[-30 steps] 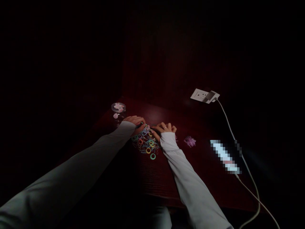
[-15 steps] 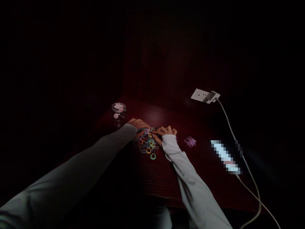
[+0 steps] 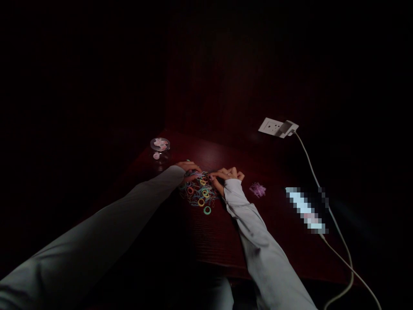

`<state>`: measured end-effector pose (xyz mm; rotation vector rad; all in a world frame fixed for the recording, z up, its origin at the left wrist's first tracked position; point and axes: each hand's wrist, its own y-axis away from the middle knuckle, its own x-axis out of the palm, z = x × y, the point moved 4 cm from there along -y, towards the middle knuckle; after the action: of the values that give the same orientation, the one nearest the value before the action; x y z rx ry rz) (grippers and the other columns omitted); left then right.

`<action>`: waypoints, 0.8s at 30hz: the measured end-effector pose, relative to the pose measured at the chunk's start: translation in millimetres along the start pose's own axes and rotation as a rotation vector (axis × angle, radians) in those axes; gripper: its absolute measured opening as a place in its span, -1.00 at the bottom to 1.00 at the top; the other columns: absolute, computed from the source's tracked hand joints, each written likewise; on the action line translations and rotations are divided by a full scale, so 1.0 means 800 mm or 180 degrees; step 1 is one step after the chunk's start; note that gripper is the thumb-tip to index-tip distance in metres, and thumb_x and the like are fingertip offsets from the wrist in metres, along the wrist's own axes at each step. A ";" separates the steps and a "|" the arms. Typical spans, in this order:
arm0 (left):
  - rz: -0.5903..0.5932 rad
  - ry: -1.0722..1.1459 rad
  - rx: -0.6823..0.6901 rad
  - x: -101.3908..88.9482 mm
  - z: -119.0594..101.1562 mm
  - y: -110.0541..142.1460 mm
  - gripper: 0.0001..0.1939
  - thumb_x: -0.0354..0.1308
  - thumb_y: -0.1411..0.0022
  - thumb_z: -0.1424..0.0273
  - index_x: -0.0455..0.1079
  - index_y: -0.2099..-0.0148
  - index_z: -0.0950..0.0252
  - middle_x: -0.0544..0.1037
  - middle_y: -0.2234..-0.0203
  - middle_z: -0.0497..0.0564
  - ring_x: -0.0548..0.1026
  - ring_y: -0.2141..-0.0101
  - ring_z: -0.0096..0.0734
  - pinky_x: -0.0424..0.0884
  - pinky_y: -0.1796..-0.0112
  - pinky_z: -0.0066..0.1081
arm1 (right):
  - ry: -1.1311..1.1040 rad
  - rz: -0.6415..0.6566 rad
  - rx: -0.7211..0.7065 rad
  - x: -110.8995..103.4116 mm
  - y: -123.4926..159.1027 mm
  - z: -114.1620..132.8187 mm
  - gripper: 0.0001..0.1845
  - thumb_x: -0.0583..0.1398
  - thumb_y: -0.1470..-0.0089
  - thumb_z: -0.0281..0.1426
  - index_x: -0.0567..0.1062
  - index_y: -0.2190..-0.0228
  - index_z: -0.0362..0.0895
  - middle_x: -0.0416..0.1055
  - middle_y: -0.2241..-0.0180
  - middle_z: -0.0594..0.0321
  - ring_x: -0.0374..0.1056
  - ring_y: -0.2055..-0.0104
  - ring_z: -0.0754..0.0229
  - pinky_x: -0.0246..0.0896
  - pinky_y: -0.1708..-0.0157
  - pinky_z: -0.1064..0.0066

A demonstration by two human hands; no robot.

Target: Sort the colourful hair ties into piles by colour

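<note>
A loose pile of coloured bands (image 3: 196,198) is spread on the dark red bench (image 3: 213,245) at the centre of the frame, between the two hands and reaching below them; no clear long axis can be made out in it. Its upper left edge is covered by the left hand (image 3: 190,167), its upper right edge is met by the right hand (image 3: 229,174), and neither hand is plainly nearer. In both hands the fingers are seen curled, with the thumb set below them and only a small gap left; whether a band is gripped in either cannot be told in the dim light. A green ring (image 3: 204,211) is left at the pile's lower edge. To the right, well apart from the pile, a purple bundle (image 3: 257,190) is laid. At the left of centre a clear jar (image 3: 160,162) is stood upright, capped by a lid (image 3: 160,144) marked with pink patches; its contents cannot be made out.
</note>
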<state>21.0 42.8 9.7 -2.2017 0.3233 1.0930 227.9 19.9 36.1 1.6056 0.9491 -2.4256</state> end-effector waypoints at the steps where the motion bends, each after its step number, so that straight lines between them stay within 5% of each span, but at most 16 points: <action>1: -0.0054 0.0062 -0.0058 -0.003 -0.001 0.000 -0.72 0.09 -0.35 0.28 0.58 0.04 0.22 0.61 0.26 -0.02 0.50 0.31 -0.44 0.40 0.23 -0.49 | -0.0022 0.0001 -0.0003 0.001 0.000 0.000 -0.76 0.19 -0.31 -0.19 0.67 0.15 0.16 0.59 0.22 0.28 0.25 0.12 0.07 -0.14 0.01 0.12; 9: -0.0446 0.0158 -0.0782 -0.020 -0.006 0.001 -0.68 0.11 -0.34 0.22 0.63 0.04 0.20 0.60 0.41 -0.06 0.44 0.43 -0.49 0.31 0.40 -0.53 | -0.0111 -0.0049 0.0025 -0.001 -0.001 -0.007 -0.74 0.17 -0.32 -0.19 0.68 0.15 0.14 0.58 0.22 0.24 0.24 0.10 0.03 -0.11 -0.01 0.07; 18: -0.0517 0.0278 -0.0945 -0.018 -0.005 0.000 -0.73 0.12 -0.33 0.22 0.61 0.08 0.14 0.71 0.26 -0.09 0.61 0.15 -0.38 0.42 0.08 -0.45 | -0.0140 -0.0012 0.0003 0.005 0.000 -0.014 -0.78 0.20 -0.30 -0.19 0.68 0.16 0.15 0.60 0.23 0.30 0.24 0.09 0.05 -0.15 -0.03 0.10; 24: -0.0552 0.0372 -0.0991 -0.019 -0.001 0.000 -0.70 0.11 -0.33 0.17 0.59 0.07 0.15 0.72 0.32 -0.10 0.63 0.13 -0.35 0.43 0.05 -0.43 | -0.0206 0.0048 -0.0023 0.000 0.001 -0.012 -0.71 0.15 -0.32 -0.11 0.67 0.14 0.16 0.59 0.22 0.27 0.21 0.09 0.05 -0.18 -0.02 0.12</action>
<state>12.2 41.4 22.3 -2.5198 0.0087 0.9740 236.2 24.4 33.4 1.5165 0.9311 -2.4452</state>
